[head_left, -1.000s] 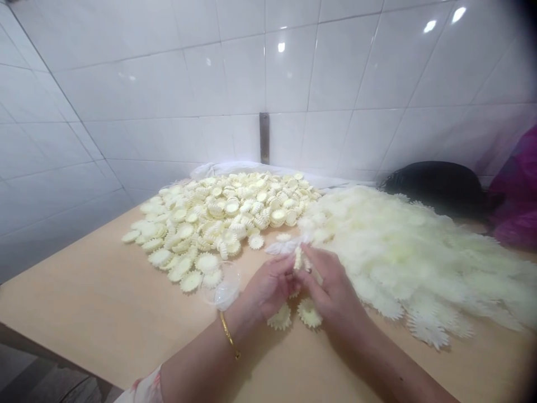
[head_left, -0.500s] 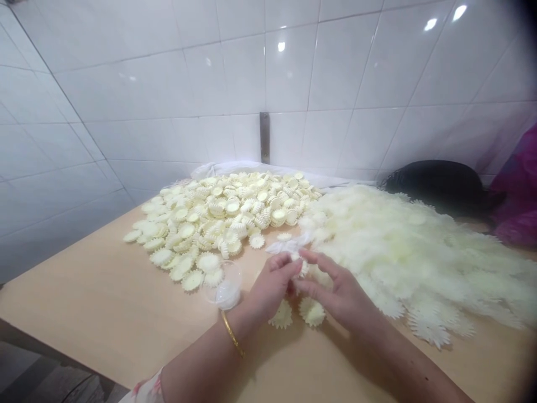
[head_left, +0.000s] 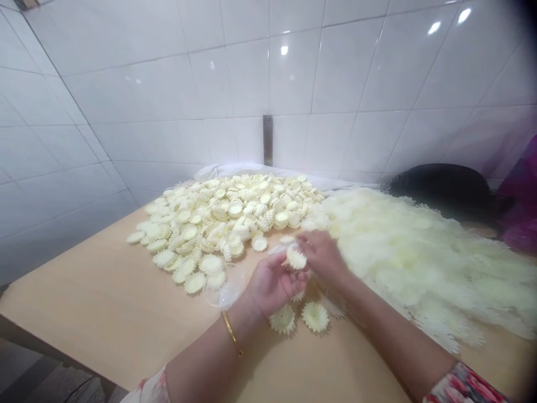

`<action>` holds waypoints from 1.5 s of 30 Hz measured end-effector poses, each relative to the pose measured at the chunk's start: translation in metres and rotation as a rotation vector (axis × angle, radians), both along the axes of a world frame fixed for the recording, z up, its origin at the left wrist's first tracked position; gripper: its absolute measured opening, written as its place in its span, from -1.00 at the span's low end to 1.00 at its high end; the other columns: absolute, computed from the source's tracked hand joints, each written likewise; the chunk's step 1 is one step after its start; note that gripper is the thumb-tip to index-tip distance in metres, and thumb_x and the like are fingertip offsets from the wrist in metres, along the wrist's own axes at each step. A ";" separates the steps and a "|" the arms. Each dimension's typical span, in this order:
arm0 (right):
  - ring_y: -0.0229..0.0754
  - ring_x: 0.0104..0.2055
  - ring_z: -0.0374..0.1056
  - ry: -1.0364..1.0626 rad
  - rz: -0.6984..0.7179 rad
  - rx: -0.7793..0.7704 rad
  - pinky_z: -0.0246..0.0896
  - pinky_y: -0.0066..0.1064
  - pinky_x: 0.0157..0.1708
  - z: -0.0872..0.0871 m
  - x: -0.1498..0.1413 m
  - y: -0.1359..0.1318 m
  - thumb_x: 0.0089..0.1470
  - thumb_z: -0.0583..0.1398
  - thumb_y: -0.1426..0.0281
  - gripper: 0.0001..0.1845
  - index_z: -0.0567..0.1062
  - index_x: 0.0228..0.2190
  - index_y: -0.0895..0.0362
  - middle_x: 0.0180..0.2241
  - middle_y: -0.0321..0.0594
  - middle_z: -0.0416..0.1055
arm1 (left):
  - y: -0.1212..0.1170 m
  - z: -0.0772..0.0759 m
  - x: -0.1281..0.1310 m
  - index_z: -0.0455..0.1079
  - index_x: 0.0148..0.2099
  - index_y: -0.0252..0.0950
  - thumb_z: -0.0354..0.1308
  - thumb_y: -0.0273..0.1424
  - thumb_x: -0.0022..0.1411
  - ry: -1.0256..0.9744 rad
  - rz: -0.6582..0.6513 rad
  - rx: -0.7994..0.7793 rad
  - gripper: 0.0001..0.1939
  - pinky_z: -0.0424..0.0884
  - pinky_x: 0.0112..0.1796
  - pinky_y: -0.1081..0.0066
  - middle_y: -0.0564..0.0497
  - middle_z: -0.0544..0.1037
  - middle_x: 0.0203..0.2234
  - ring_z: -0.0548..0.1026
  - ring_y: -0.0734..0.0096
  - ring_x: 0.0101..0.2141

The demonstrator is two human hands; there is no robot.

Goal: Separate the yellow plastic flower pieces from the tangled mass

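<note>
Head view: frilled cup [head_left: 297,258] at left hand's [head_left: 272,282] fingertips, pinched between thumb and fingers. Right hand [head_left: 325,257] just beside cup, on its right, fingers bent — cannot tell if gripping anything. Cup round, no clear long axis. Heap of cups [head_left: 235,210] beyond hands, leftward; flat frilled pieces [head_left: 411,240] to right — right hand nearer those.

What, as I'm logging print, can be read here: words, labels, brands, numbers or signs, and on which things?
None: no text can be read. The scalloped pieces and tiled wall show no lettering; the purple item is too blurred to tell.
</note>
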State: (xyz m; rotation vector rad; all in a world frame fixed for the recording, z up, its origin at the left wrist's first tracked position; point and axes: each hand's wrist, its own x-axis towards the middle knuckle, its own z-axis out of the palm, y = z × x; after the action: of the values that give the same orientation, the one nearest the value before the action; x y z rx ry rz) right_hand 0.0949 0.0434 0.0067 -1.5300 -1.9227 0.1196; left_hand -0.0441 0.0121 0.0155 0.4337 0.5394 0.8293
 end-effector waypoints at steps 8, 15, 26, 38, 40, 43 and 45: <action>-0.05 -0.27 0.16 -0.145 0.012 0.031 -0.05 -0.20 -0.25 -0.015 -0.015 0.028 -0.01 0.10 0.39 -0.78 0.50 -0.58 0.10 -0.43 -0.13 0.41 | -0.002 0.000 0.002 0.24 -0.23 -0.29 -0.04 -0.12 0.14 0.125 0.077 -0.013 -0.68 0.15 -0.65 0.61 -0.01 0.43 -0.52 0.30 0.59 -0.66; -0.08 -0.22 0.21 -0.084 -0.025 0.103 -0.01 -0.22 -0.18 0.003 -0.002 0.019 0.03 0.07 0.39 -0.80 0.50 -0.39 0.11 -0.34 -0.17 0.43 | -0.002 -0.004 0.003 0.06 -0.46 -0.25 0.02 -0.10 0.08 0.338 0.227 -0.046 -0.66 -0.12 -0.70 0.64 0.20 0.15 -0.75 0.02 0.70 -0.77; -0.13 -0.26 0.29 0.182 0.038 0.265 0.17 -0.25 -0.22 0.032 0.031 -0.063 0.01 0.14 0.38 -0.90 0.47 -0.43 0.08 -0.38 -0.23 0.43 | -0.006 -0.008 0.001 0.21 -0.21 -0.20 -0.02 -0.48 -0.04 0.701 0.384 0.407 -0.73 0.01 -0.67 0.64 0.17 0.27 -0.70 0.15 0.64 -0.70; -0.15 -0.27 0.28 0.309 0.052 0.153 0.18 -0.28 -0.25 0.011 0.028 -0.081 0.01 0.14 0.38 -0.92 0.44 -0.44 0.08 -0.38 -0.23 0.40 | -0.008 -0.009 0.002 0.15 -0.51 -0.28 -0.17 -0.14 0.18 0.967 0.333 0.718 -0.64 0.07 -0.61 0.53 0.15 0.17 -0.73 0.12 0.59 -0.68; -0.16 -0.26 0.28 0.325 0.059 0.142 0.18 -0.28 -0.24 0.008 0.028 -0.081 0.01 0.14 0.39 -0.93 0.43 -0.44 0.08 -0.38 -0.24 0.39 | -0.006 -0.012 0.000 0.09 -0.60 -0.28 -0.23 -0.11 0.19 1.058 0.299 0.758 -0.55 0.04 -0.61 0.49 0.13 0.14 -0.75 0.12 0.56 -0.69; -0.16 -0.27 0.28 0.314 0.075 0.135 0.19 -0.29 -0.25 0.004 0.026 -0.081 0.02 0.13 0.40 -0.94 0.42 -0.44 0.07 -0.37 -0.25 0.38 | -0.005 -0.013 0.000 -0.01 -0.67 -0.28 -0.23 -0.11 0.20 1.244 0.285 0.920 -0.51 0.02 -0.58 0.44 0.13 0.06 -0.78 0.07 0.54 -0.69; -0.15 -0.25 0.27 0.282 0.087 0.170 0.18 -0.27 -0.25 0.001 0.025 -0.081 0.03 0.12 0.41 -0.94 0.41 -0.42 0.07 -0.35 -0.24 0.36 | -0.008 -0.010 0.002 -0.01 -0.67 -0.29 -0.20 -0.16 0.21 1.316 0.320 1.068 -0.53 0.05 -0.52 0.43 0.11 0.09 -0.75 0.11 0.52 -0.63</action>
State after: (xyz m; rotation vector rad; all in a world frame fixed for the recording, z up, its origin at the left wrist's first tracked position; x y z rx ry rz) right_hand 0.1198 -0.0374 0.0081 -1.2462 -1.7278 0.1939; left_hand -0.0423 0.0043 0.0057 1.9810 1.3769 1.0277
